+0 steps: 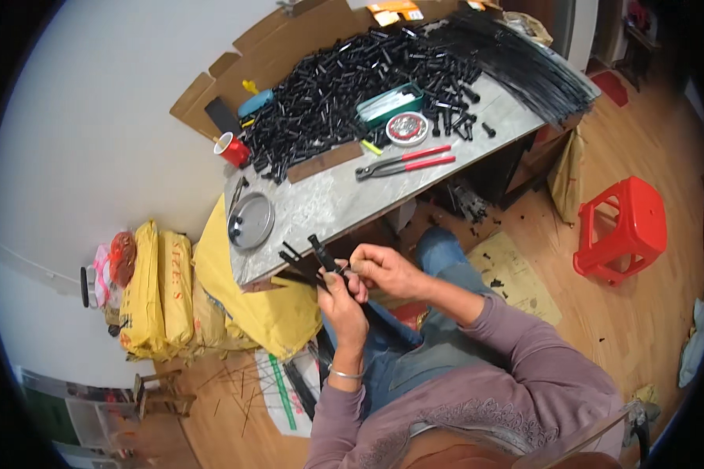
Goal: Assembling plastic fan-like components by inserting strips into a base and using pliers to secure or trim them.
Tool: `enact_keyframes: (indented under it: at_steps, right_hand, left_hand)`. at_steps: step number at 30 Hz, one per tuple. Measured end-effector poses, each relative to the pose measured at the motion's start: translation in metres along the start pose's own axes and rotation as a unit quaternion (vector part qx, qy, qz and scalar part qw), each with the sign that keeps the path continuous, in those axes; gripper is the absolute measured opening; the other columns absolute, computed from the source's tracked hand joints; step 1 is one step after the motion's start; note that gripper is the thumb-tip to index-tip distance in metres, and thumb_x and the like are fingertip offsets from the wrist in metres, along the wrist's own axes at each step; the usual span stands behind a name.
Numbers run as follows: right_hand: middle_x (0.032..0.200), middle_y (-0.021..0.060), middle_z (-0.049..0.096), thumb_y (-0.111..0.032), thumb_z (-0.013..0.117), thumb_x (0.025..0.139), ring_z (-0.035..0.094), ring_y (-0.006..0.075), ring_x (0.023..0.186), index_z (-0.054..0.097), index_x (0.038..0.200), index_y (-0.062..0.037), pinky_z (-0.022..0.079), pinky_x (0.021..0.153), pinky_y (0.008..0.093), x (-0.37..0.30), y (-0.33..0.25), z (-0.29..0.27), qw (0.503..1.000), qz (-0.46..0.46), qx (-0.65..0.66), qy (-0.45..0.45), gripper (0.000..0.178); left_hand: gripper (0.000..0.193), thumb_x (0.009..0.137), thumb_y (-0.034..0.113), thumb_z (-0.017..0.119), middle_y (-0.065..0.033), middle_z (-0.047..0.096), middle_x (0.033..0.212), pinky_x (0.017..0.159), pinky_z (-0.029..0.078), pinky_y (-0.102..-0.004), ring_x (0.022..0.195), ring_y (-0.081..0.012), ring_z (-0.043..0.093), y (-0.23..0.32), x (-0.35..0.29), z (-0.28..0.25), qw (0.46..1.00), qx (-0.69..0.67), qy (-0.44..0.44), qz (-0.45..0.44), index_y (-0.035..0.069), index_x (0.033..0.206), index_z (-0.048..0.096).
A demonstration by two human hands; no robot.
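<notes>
My left hand (344, 313) is closed around several thin black rods (293, 258) and a black tubular part (317, 246) that stick up past its fingers, just off the table's front edge. Against it, my right hand (387, 270) has thumb and forefinger pinched together beside the black part. Whatever lies between those fingertips is too small to make out. Beyond the hands, pincers with red handles (407, 162) lie on the grey tabletop (313, 195), and a round metal dish (252, 221) sits near its left corner.
A large heap of black parts (336, 78) covers the table's back, with long black strips (516, 70) at the right. A green box (389, 105), round tin (407, 129) and red cup (231, 148) stand nearby. Yellow sacks (176, 289) and a red stool (624, 227) occupy the floor.
</notes>
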State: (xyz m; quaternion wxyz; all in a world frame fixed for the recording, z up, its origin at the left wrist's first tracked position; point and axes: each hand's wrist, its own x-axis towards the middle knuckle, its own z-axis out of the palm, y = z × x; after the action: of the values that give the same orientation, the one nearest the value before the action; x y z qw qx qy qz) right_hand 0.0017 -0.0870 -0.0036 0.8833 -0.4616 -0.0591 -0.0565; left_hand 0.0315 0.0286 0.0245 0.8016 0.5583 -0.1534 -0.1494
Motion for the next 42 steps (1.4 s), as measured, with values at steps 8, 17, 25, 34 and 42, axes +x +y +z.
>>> enact_keyframes:
  at_steps: [8,17,25,34,42]
  right_hand:
    - [0.082,0.0085,0.062,-0.021,0.066,0.081,0.059,0.0285,0.079,0.059,0.076,-0.0046,0.045,0.068,0.0391,0.03,-0.081,-0.081,0.626,-0.245,-0.692,0.264,0.018]
    - [0.088,0.0103,0.056,-0.028,0.071,0.073,0.053,0.0293,0.09,0.059,0.079,-0.0061,0.04,0.075,0.0422,0.043,-0.105,-0.144,0.453,-0.205,-0.858,0.128,0.026]
    - [0.065,0.011,0.052,-0.021,0.068,0.083,0.051,0.0207,0.057,0.046,0.084,-0.0013,0.043,0.056,0.0346,0.008,-0.108,-0.078,0.801,-0.03,-0.567,0.19,0.03]
    - [0.097,0.0121,0.051,0.001,0.072,0.053,0.051,0.0311,0.09,0.046,0.09,-0.0065,0.038,0.078,0.0397,-0.048,-0.062,-0.033,0.648,-0.219,-0.727,0.064,0.046]
    - [0.1,0.0089,0.051,0.001,0.072,0.05,0.051,0.0297,0.093,0.048,0.095,-0.0083,0.035,0.083,0.0427,-0.048,-0.074,-0.015,0.597,-0.246,-0.76,0.067,0.051]
  left_hand:
    - [0.044,0.098,0.041,0.046,-0.0014,0.044,0.069,0.053,0.04,-0.0233,0.056,-0.0097,0.044,0.003,0.002,-0.007,0.998,0.002,-0.063,0.026,0.0,0.114,0.046]
    - [0.047,0.095,0.052,0.044,-0.0017,0.041,0.06,0.045,0.04,-0.0289,0.045,-0.0139,0.044,0.004,0.004,-0.01,0.989,-0.045,-0.107,-0.088,0.005,0.097,0.049]
    - [0.036,0.099,0.043,0.042,0.0019,0.035,0.058,0.039,0.03,-0.0239,0.042,-0.008,0.034,-0.009,0.012,-0.018,0.998,0.006,0.019,-0.054,0.008,0.093,0.047]
    - [0.05,0.095,0.054,0.043,0.0013,0.039,0.062,0.043,0.032,-0.0216,0.047,-0.0068,0.036,-0.003,0.013,-0.01,0.998,0.059,0.033,-0.019,0.004,0.097,0.047]
    - [0.053,0.094,0.057,0.042,-0.0018,0.042,0.065,0.041,0.033,-0.0225,0.046,-0.0071,0.038,-0.005,0.004,-0.01,0.996,0.084,0.034,0.011,0.004,0.101,0.048]
